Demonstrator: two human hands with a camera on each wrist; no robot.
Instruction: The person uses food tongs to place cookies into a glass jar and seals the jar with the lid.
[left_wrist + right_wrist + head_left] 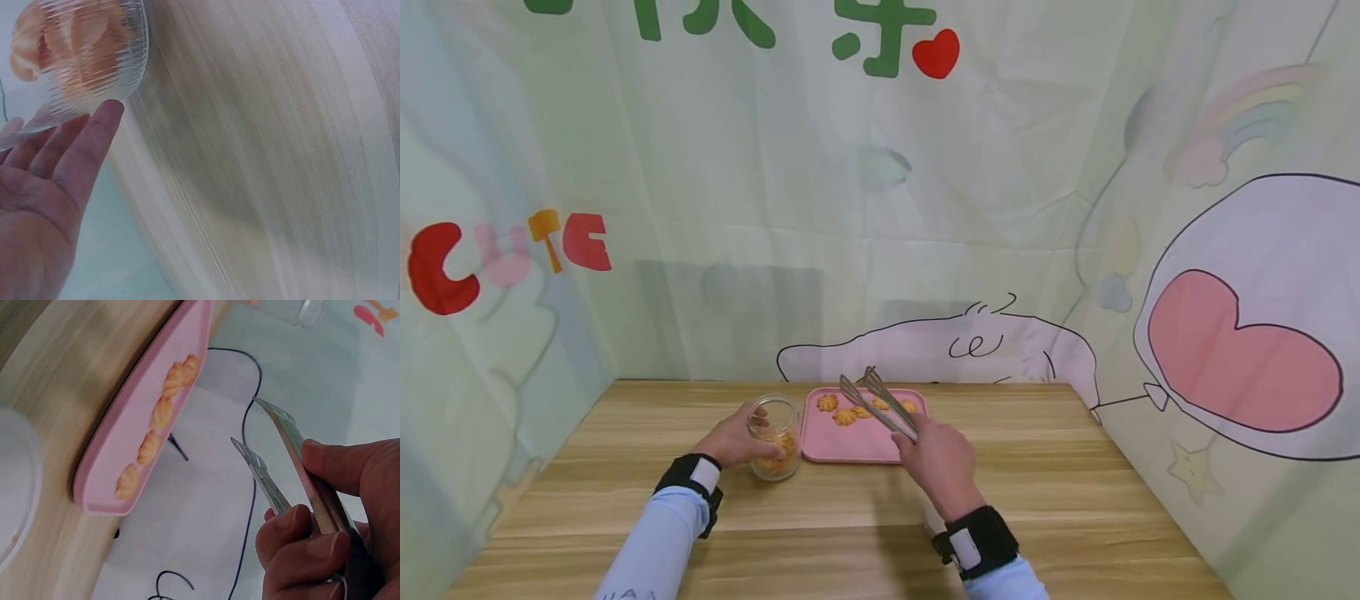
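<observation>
My left hand (737,440) grips a clear glass jar (777,472) at the left of the pink tray (850,447). Swirled golden cookies (78,40) fill the lower part of the jar, and its mouth is uncovered. My right hand (943,468) holds metal tongs (290,440) between thumb and curled fingers. The tongs' two tips stand apart with nothing between them, over the tray's far side in the head view. Several flower-shaped cookies (844,417) lie in a row along the tray's far half.
A white round object (15,487), partly hidden behind my right wrist in the head view, lies on the near side of the wooden table (820,533). Printed cloth (737,208) hangs behind the table's back edge and along both sides.
</observation>
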